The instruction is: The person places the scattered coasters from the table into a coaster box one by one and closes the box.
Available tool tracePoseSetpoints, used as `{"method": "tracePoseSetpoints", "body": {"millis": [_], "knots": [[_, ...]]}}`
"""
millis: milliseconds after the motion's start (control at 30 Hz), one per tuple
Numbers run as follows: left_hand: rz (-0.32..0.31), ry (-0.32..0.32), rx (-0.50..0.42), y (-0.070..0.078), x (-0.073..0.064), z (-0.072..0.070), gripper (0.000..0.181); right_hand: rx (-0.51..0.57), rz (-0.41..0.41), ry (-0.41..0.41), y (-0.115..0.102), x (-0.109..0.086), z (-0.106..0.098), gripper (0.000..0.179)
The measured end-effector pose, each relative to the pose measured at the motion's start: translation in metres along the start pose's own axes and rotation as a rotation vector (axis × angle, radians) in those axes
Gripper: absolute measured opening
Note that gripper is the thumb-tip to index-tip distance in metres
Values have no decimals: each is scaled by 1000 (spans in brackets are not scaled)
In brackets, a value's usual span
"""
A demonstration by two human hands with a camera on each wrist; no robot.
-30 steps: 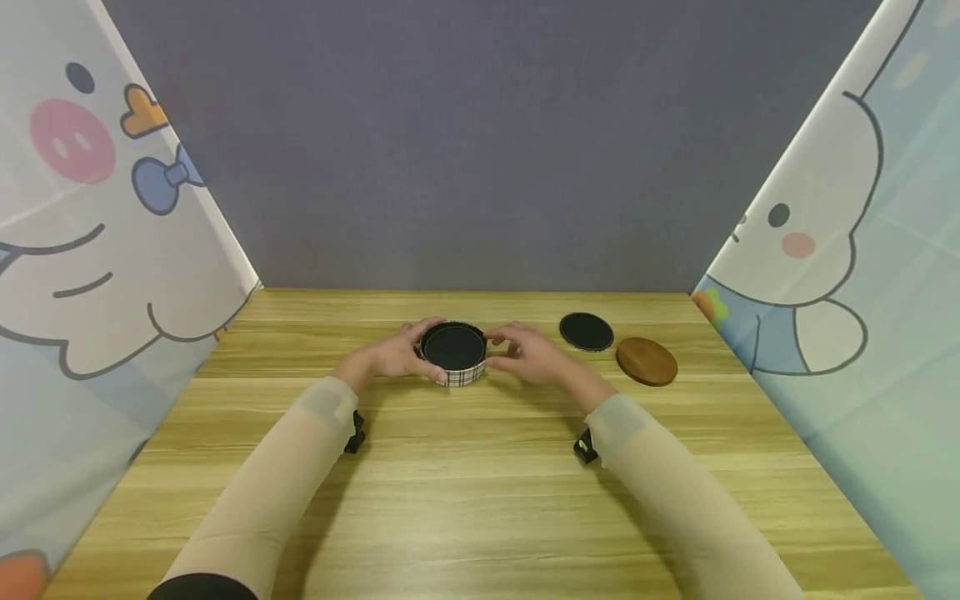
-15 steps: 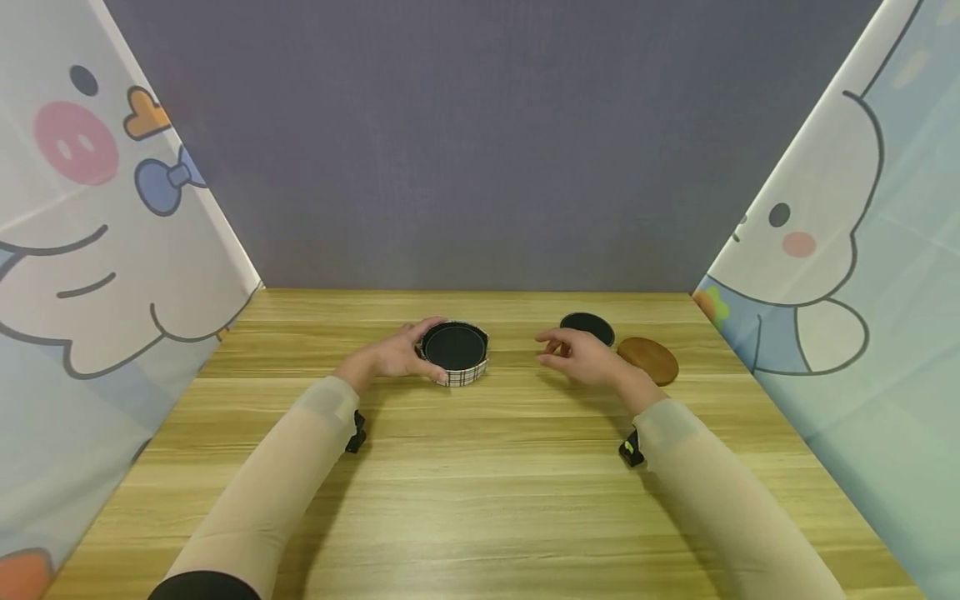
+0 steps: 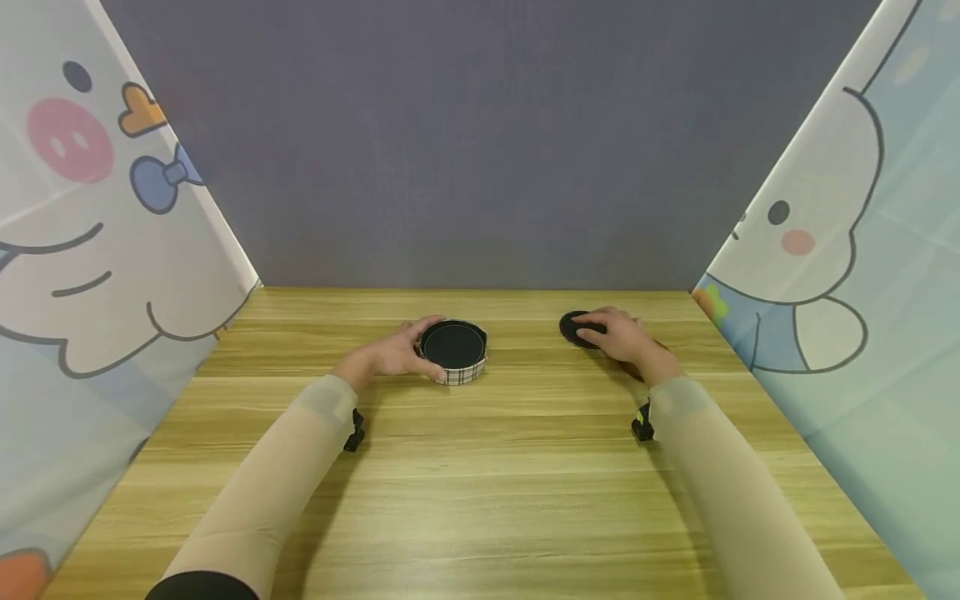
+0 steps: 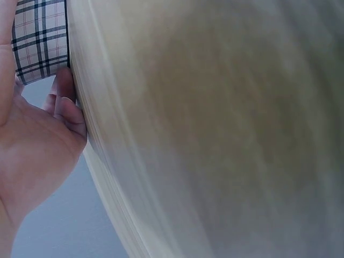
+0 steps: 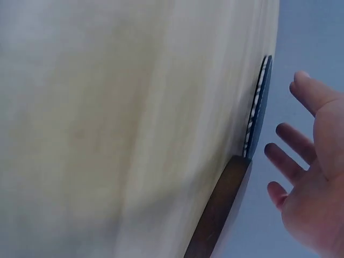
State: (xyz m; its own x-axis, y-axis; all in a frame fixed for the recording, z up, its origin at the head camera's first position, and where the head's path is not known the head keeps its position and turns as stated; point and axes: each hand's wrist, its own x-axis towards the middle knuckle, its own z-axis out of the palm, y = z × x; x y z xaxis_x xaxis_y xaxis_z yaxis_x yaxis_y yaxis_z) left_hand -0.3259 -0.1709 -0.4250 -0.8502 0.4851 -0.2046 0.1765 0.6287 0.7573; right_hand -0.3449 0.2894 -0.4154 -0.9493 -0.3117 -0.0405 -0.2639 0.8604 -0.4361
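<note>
A round holder (image 3: 453,346) with a plaid outer wall sits on the table, its inside filled by a flat black disc. My left hand (image 3: 397,352) grips it from the left, thumb at the near side and fingers round the far side. In the left wrist view, the plaid wall (image 4: 42,40) shows by the fingers. Farther right lies a thin round black coaster (image 3: 568,328). My right hand (image 3: 624,337) hovers over it, fingers loosely spread. In the right wrist view, a gap shows between these fingers and the coaster (image 5: 260,107), so they hold nothing.
A round brown wooden disc (image 5: 220,207) lies beside the coaster, mostly hidden under my right hand in the head view. A grey panel (image 3: 472,150) stands behind the wood-grain table (image 3: 480,483). Cartoon-printed cloths (image 3: 817,333) hang at both sides.
My right hand has left the plaid holder's right side, moved right, and come over the black coaster. My left hand and the holder have stayed in place.
</note>
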Motion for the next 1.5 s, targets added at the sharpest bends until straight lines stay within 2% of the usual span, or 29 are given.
{"method": "tracePoseSetpoints", "body": {"millis": [300,533,833,1300,1500], "knots": [[6,-1,12,-3,1,0,126,-121,63,-84,1,14,0,52],[12,-4,16,-3,1,-1,129,-138,90,-122,-1,20,2,52],[0,6,19,-1,0,-1,123,-148,72,-142,-11,13,6,49],[6,-1,1,-1,0,1,126,-217,-29,-155,-33,-8,13,49],[2,4,-2,-2,1,0,127,-203,-59,-168,-44,-16,16,53]]}}
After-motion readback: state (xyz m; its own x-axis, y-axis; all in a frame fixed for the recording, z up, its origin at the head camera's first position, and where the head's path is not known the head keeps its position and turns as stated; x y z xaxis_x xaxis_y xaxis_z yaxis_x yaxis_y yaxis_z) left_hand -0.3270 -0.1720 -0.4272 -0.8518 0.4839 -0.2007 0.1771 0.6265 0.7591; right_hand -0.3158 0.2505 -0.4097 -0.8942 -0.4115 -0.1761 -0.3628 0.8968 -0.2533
